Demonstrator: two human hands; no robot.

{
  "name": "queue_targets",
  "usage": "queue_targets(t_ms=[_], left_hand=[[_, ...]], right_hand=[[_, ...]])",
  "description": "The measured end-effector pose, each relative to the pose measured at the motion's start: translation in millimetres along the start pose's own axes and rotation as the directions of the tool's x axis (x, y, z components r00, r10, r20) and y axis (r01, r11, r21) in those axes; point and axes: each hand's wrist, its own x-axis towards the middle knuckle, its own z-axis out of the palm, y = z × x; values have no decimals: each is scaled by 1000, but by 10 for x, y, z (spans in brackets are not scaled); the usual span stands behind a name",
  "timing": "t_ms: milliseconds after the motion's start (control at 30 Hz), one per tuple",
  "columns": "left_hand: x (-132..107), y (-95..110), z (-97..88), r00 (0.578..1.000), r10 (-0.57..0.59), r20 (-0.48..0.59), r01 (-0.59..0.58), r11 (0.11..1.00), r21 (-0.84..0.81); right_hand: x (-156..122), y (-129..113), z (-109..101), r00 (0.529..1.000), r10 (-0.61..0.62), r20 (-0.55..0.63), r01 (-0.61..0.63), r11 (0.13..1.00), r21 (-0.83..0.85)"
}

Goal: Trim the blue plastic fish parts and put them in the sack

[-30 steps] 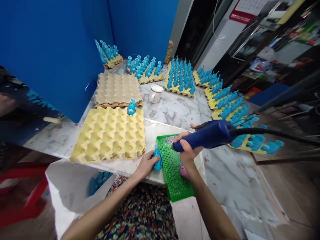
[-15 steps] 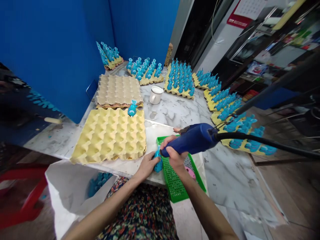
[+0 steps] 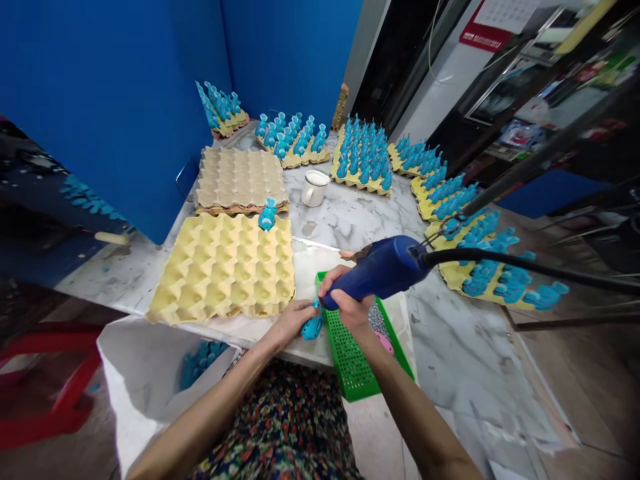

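My left hand (image 3: pixel 291 321) is closed on a small blue plastic toy figure (image 3: pixel 313 327), held at the left edge of a green perforated basket (image 3: pixel 345 357). My right hand (image 3: pixel 345 297) wraps around a dark blue electric screwdriver (image 3: pixel 387 270) that hangs on a cable. Its tip points at the figure; my fingers hide where the two meet. Inside the basket lie small grey metal pieces (image 3: pixel 376 320), probably screws, and a pink object (image 3: pixel 384 342). One blue figure (image 3: pixel 267 215) stands in the far right corner of a yellow egg tray (image 3: pixel 225 273).
Grey egg trays (image 3: pixel 240 177) are stacked behind the yellow one. A white mug (image 3: pixel 315 188) stands mid-table. Trays full of blue figures (image 3: pixel 363 157) line the back and right side. A white sack (image 3: pixel 135 360) with more blue pieces hangs open at the front left.
The blue figure in my left hand has tilted, its lower end swinging left. The screwdriver's rear end has shifted slightly left and up. The whole view has moved a little.
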Motion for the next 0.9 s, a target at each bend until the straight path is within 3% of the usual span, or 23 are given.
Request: queue_targets(t_ms=[100,200,367,500,767,900], left_hand=[[-35,57,-87,995,-54,89,51,998,35],[-67,72,-118,994,-84,75,80,996,48],[-83,46,-44,994,-97,46,102,983,-149],[-56,32,-10,995,-83,51,93,962,-255],[34,13,24,995,-81,-64,59,954,-294],[83,-28,128,980,-48,-191,-12,953,-303]], right_hand=[[73,-164,-17,999,5,52,-11,993,115],[110,-208,-78,999,-40,-21,42,988,147],[65,39,-211,982,-4,-187,-2,999,-33],[19,181,-256,964,-21,-265,2,997,-72],[-29,273,-275,963,-46,-266,28,997,-69],[-33,234,-247,950,-72,-303,49,995,-82]])
